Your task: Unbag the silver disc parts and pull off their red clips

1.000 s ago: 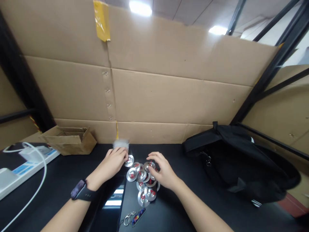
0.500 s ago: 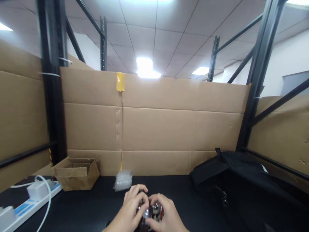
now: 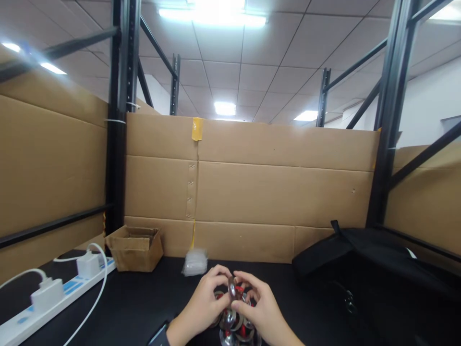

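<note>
Low in the middle of the head view, my left hand (image 3: 211, 295) and my right hand (image 3: 258, 299) come together over a cluster of shiny round metal pieces with red parts (image 3: 239, 327). Between the fingers stands one round metal piece (image 3: 232, 287), tilted on edge. My left thumb and fingers close around its left side. On the other side, my right hand is curled, its thumb and forefinger against the same piece. The exact kind of these pieces cannot be made out. A dark band with a screen is on my left wrist.
A clear plastic bundle (image 3: 195, 262) lies beyond my hands, near an open cardboard box (image 3: 135, 250). At left is a white power strip (image 3: 68, 293) with plugs and cables. A black bag (image 3: 363, 278) lies at right. Cardboard panels (image 3: 248, 192) stand behind.
The view has shifted, so the surroundings appear further right. My hands have raised a round metal piece on edge between them, and more of the cluster beneath shows.
</note>
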`<action>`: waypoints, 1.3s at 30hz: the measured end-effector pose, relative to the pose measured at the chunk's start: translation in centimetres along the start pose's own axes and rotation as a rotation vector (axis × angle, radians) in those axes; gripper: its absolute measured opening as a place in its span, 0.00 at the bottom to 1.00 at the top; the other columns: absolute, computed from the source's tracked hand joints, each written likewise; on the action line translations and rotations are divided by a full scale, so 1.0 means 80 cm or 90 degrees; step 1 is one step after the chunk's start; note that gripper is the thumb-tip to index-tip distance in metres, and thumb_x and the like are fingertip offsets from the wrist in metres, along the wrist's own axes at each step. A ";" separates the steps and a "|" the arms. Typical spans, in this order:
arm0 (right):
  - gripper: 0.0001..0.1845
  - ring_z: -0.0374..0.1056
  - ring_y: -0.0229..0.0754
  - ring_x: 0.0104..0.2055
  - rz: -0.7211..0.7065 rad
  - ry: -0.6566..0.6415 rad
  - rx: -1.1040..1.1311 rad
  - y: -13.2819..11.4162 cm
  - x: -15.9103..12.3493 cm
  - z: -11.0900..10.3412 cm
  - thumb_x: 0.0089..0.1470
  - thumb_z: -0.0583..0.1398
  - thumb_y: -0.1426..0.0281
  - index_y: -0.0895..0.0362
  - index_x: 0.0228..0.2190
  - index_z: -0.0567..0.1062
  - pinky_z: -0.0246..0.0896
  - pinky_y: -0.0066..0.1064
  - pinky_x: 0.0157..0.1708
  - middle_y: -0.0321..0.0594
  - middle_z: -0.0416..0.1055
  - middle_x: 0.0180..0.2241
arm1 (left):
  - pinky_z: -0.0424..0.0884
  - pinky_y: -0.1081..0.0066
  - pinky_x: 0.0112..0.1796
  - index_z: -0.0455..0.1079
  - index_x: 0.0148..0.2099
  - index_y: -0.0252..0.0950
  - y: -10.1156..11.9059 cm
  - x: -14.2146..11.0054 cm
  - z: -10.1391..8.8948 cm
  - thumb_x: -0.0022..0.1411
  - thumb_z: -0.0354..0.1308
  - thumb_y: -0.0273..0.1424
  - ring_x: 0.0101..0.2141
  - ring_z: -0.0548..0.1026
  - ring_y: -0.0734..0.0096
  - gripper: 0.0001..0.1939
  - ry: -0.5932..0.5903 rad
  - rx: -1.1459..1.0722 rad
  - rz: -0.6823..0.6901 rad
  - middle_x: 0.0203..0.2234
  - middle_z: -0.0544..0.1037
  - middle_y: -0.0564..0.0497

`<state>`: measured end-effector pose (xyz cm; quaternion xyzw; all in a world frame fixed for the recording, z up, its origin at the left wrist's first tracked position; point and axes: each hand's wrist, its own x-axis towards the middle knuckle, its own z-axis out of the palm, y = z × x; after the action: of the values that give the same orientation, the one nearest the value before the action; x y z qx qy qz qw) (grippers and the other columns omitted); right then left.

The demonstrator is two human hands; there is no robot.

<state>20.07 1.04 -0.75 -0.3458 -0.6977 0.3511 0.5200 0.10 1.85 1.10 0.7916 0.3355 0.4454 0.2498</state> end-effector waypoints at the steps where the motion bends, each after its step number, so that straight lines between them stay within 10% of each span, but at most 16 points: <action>1: 0.32 0.74 0.50 0.41 -0.003 -0.012 -0.010 -0.004 0.000 -0.002 0.42 0.73 0.63 0.51 0.51 0.78 0.68 0.36 0.34 0.46 0.78 0.45 | 0.70 0.64 0.51 0.79 0.37 0.41 0.001 0.000 0.002 0.60 0.62 0.32 0.47 0.74 0.61 0.05 0.019 0.004 0.003 0.43 0.76 0.45; 14: 0.26 0.72 0.43 0.39 -0.084 -0.109 -0.093 -0.019 -0.003 -0.008 0.43 0.71 0.71 0.53 0.47 0.80 0.69 0.34 0.40 0.40 0.77 0.39 | 0.65 0.60 0.54 0.78 0.27 0.39 0.001 -0.003 -0.009 0.46 0.68 0.25 0.47 0.73 0.61 0.05 -0.008 0.141 0.079 0.44 0.76 0.49; 19: 0.27 0.72 0.42 0.37 -0.005 -0.102 -0.170 -0.005 0.020 -0.067 0.48 0.69 0.63 0.56 0.51 0.79 0.67 0.30 0.32 0.42 0.77 0.39 | 0.61 0.55 0.53 0.79 0.31 0.41 -0.025 0.003 -0.046 0.57 0.65 0.32 0.50 0.70 0.57 0.03 -0.035 0.341 0.075 0.45 0.76 0.48; 25: 0.23 0.74 0.48 0.40 0.180 -0.145 -0.605 0.025 0.027 -0.140 0.42 0.70 0.67 0.59 0.44 0.83 0.65 0.33 0.42 0.46 0.79 0.38 | 0.60 0.53 0.51 0.79 0.29 0.41 -0.061 -0.006 -0.073 0.56 0.66 0.28 0.54 0.65 0.51 0.04 -0.117 0.472 -0.010 0.48 0.75 0.46; 32: 0.18 0.75 0.45 0.35 0.230 -0.212 -0.620 0.035 0.026 -0.144 0.45 0.70 0.61 0.58 0.38 0.85 0.62 0.29 0.33 0.43 0.80 0.33 | 0.60 0.56 0.52 0.81 0.32 0.44 -0.046 -0.004 -0.065 0.58 0.67 0.39 0.51 0.68 0.56 0.06 -0.207 0.404 0.023 0.46 0.76 0.49; 39: 0.26 0.71 0.52 0.50 0.172 -0.176 -0.644 0.036 0.028 -0.137 0.51 0.68 0.56 0.59 0.47 0.81 0.63 0.35 0.49 0.51 0.76 0.47 | 0.59 0.59 0.52 0.81 0.29 0.45 -0.036 -0.006 -0.048 0.53 0.71 0.35 0.47 0.69 0.60 0.03 -0.261 0.387 0.050 0.39 0.75 0.51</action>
<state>30.50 5.83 0.22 -0.5904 -0.7907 0.0775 0.1423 -4.31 3.74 0.64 0.9148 0.3646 0.1668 0.0480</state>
